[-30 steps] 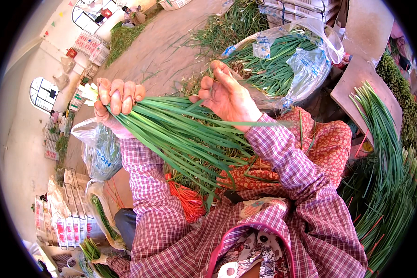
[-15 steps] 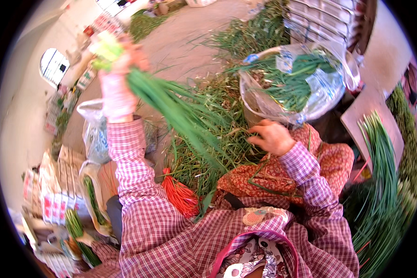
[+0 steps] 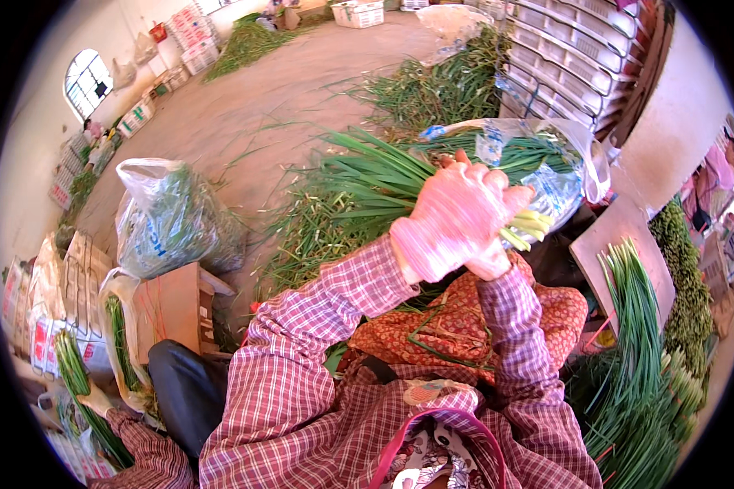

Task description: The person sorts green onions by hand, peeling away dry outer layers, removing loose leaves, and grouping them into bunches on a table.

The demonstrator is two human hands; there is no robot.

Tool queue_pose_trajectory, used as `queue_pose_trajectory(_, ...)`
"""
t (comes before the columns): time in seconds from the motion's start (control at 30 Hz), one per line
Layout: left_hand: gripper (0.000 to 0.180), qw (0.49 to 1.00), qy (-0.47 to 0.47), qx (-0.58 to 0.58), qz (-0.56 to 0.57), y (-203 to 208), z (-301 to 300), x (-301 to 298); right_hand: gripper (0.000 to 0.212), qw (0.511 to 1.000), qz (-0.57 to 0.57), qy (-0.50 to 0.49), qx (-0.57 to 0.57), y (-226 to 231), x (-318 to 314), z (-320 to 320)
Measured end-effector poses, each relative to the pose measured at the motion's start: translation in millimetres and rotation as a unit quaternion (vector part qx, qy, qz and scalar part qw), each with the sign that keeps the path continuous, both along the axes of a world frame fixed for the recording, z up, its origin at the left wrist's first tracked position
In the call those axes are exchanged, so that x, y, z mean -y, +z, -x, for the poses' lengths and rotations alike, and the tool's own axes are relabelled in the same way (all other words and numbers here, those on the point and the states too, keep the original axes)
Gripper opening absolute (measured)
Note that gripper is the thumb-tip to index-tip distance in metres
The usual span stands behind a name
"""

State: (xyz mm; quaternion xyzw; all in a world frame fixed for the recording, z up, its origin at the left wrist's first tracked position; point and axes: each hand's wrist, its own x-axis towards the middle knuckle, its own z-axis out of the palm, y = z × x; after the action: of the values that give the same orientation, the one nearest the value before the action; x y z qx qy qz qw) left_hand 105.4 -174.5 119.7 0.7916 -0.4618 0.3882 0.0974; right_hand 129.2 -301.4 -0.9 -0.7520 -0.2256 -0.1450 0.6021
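Note:
My left hand (image 3: 458,213), in a pinkish knitted glove, is closed around a bunch of garlic chives (image 3: 383,175). Their green leaves fan out to the left, and the pale cut ends stick out to the right. Just under it, my bare right hand (image 3: 489,262) meets the left at the bunch; its fingers are hidden. Behind both hands stands a container lined with a clear plastic bag (image 3: 559,191), with more green leaves inside. A red patterned cloth (image 3: 465,326) covers my lap.
Loose leaf scraps (image 3: 302,232) litter the floor ahead. At left are a filled plastic bag (image 3: 167,216) and a wooden stool (image 3: 171,314); another person's hand (image 3: 96,401) holds a green bunch. On my right, chives (image 3: 636,306) lie over a board (image 3: 583,244). Stacked crates (image 3: 575,49) rise behind.
My left hand has swung the bunch from the far left to the right, turning its pale ends rightward. My right hand, apart before, is now under the left. My left arm now covers the red strands.

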Motion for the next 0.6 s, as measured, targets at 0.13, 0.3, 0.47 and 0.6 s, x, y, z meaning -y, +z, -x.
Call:
queue_pose_trajectory(0.13, 0.025, 0.994, -0.028, -0.063, -0.085, -1, 17, 25, 0.048, 0.993, -0.095, 0.012, -0.072, -18, 10, -19)
queue_pose_trajectory(0.3, 0.013, 0.959, -0.122, -0.184, -0.176, -60, 34, 31, 0.040, 0.976, 0.158, -0.150, 0.018, 9, 68, 41)
queue_pose_trajectory(0.47, 0.014, 0.849, -0.157, -0.360, -0.354, -110, 91, 63, 0.026, 0.979, 0.087, -0.135, -0.123, 54, 68, 94)
queue_pose_trajectory(0.6, 0.013, 0.822, -0.197, -0.375, -0.380, -140, 120, 80, 0.015, 0.974, 0.144, -0.008, -0.175, 58, 48, 127)
